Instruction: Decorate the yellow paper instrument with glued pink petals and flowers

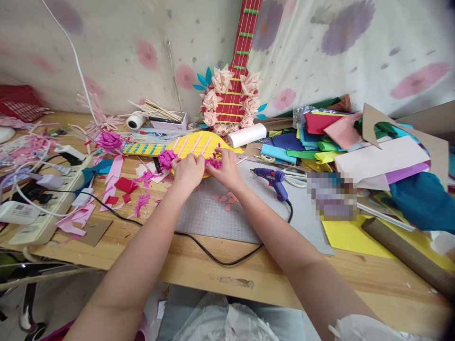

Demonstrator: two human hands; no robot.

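Along the near side of the table [199, 279], a black cord [223, 263] was looped toward the right. On the mat [213, 225] beyond it, a few pale petals [228, 207] were scattered, and to the right the glue gun [272, 177] was laid on its side. Past the petals, the yellow guitar [213, 141] was laid at the mat's far left, its neck pointed left. Much of it looked done: blue strips [152, 150] were set along the neck, pink strips [194, 144] were set on the body, and a magenta flower [167, 159] was placed at the body's left. The near rim, where magenta paper [214, 164] was bunched, seemed to be in progress; how much was left could not be judged. At that rim, the left hand's [190, 169] fingers were curled in with tips hidden, so whether anything was grasped could not be told. The right hand's [226, 166] thumb and fingers were parted about the magenta paper; whether it was gripped or only touched was unclear. Farther off, a red guitar [232, 104] was propped upright.
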